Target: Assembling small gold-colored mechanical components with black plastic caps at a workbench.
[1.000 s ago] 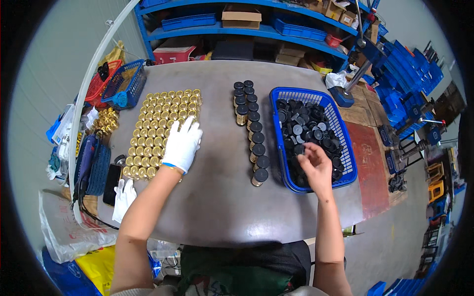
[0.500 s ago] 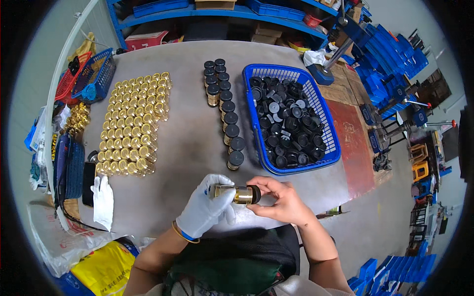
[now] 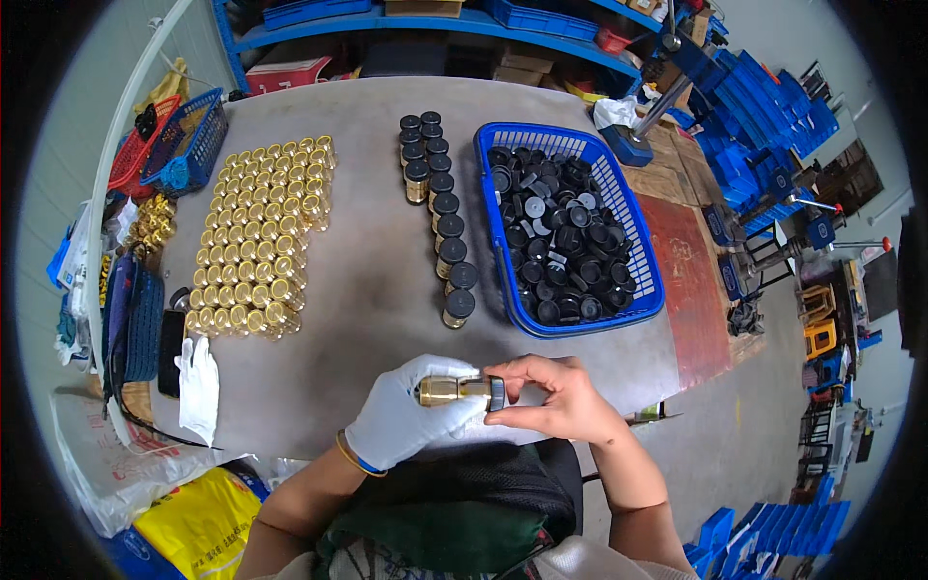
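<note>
My left hand [image 3: 411,411], in a white glove, wraps round a gold-coloured metal cylinder [image 3: 441,391] lying sideways near the table's front edge. A black round cap [image 3: 497,393] sits on its right end. The thumb and bent fingers of my bare right hand [image 3: 546,398] grip that cap from the right. Past my hands, several capped gold cylinders [image 3: 458,308] stand upright in two uneven columns. To their right is a blue plastic basket [image 3: 570,332] heaped with loose black caps [image 3: 570,232]. Many uncapped gold cylinders [image 3: 253,251] stand in close rows on the left.
An empty white glove [image 3: 198,391] hangs at the table's left front, beside a dark phone-like slab [image 3: 172,353]. Red [image 3: 135,159] and blue baskets [image 3: 198,135] stand at the far left. A blue shelf [image 3: 387,23] runs behind the grey table [image 3: 367,290]; a press stand [image 3: 633,145] is at back right.
The cylinder and cap have shifted slightly right within my hands. My left fingers now wrap further over the cylinder, and my right fingers have changed their hold on the cap.
</note>
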Motion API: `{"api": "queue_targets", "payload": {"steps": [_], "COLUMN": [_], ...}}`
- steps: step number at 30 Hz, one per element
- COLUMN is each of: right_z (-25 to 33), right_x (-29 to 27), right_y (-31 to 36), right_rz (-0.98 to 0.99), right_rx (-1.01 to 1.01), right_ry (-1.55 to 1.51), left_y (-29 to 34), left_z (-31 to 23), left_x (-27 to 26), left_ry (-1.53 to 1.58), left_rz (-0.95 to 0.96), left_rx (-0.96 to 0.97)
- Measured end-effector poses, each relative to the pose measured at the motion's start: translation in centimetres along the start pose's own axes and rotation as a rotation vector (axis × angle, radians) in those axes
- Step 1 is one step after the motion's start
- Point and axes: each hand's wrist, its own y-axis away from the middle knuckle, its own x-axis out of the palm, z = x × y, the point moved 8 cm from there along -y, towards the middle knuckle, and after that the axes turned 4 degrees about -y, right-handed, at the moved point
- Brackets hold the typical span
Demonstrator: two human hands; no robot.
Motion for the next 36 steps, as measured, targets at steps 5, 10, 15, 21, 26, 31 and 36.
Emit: {"api": "queue_targets", "payload": {"steps": [5, 10, 15, 21, 26, 31, 36], "right_z": [3.8, 4.9, -0.4, 3.6, -0.5, -3.1, -10.3], "right_x": [0.5, 1.1, 0.3, -0.6, 0.2, -6.5, -8.6], "right_y": [0.3, 0.6, 0.4, 0.1, -0.1, -5.3, -6.9], "right_rz": [-0.078, 0.002, 0.143, -0.21, 0.129, -0.173, -0.096], "right_rx": [-0.333, -0.505, 0.098, -0.391, -0.033, 0.073, 0.136], "right_ry": [0.276, 0.471, 0.147, 0.34, -0.062, 0.718, 1.165], "left_y": [0.5, 0.2, 1.0, 1.1, 2.2, 1.8, 1.8], "left_z": [-0.5, 1.4, -1.1, -1.2, -4.7, -4.8, -5.8], "left_x": [0.2, 0.9, 1.1, 1.7, 1.9, 2.0, 1.9], "left_ry": [0.106, 0.321, 0.089, 0.142, -0.3, -0.242, -0.622], "left_rz": [0.037, 0.191, 0.071, 0.127, -0.019, -0.029, -0.108], "left_rx": [-0.158, -0.308, 0.121, -0.01, 0.549, 0.442, 0.613]}}
